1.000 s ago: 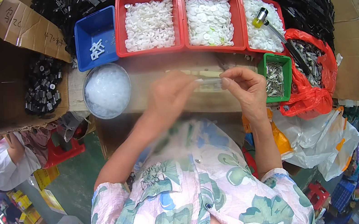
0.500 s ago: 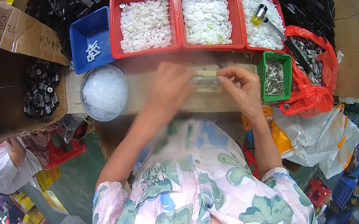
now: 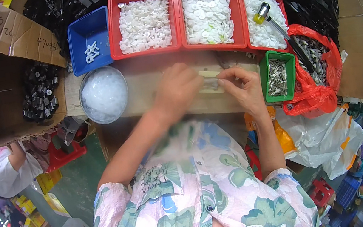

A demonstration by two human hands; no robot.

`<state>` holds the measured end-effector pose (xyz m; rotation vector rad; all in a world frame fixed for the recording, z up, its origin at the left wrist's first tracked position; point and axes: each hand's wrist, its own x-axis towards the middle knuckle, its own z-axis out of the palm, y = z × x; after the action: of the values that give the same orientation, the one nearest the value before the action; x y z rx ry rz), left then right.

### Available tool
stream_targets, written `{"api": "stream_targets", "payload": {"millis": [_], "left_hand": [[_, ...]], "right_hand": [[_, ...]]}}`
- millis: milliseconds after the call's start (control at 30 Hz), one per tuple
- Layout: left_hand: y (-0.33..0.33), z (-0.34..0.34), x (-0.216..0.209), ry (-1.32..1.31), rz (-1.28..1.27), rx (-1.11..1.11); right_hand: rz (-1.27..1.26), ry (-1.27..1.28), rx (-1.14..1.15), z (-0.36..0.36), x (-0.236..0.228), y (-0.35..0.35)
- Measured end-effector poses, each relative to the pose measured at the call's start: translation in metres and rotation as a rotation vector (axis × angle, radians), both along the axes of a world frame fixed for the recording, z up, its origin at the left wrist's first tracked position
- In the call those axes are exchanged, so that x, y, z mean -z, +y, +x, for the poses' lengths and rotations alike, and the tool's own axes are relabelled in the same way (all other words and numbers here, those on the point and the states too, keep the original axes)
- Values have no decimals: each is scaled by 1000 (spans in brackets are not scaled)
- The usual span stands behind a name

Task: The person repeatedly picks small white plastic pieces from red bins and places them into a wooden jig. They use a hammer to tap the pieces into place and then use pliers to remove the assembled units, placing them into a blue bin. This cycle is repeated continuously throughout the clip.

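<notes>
My left hand is over the work board, its fingers curled together and slightly blurred; what they hold, if anything, is hidden. Just to its right, the thumb and fingers of my right hand pinch the end of a small, pale, see-through piece. That piece lies between two cream-coloured strips, of which the far strip shows best. The fingertips of both hands are close together at opposite ends of it. Its exact kind is too small to tell.
Behind the hands stand a blue bin with a few white parts and red bins of small white parts. A bowl of whitish material is left; a green bin of metal pins and a red bag are right. A hammer lies nearby.
My left hand has shifted a little to the right, closer to my right hand. My right hand stays nearly in place, still pinching at the small piece.
</notes>
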<state>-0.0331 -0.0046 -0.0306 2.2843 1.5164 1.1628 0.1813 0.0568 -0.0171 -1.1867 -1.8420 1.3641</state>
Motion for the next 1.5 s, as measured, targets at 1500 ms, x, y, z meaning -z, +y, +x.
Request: {"api": "stream_targets", "payload": {"millis": [1500], "left_hand": [[6,-2,-44,-1287,-686,-102]], "right_hand": [[1169,-543,-311,-45,-78,34]]}}
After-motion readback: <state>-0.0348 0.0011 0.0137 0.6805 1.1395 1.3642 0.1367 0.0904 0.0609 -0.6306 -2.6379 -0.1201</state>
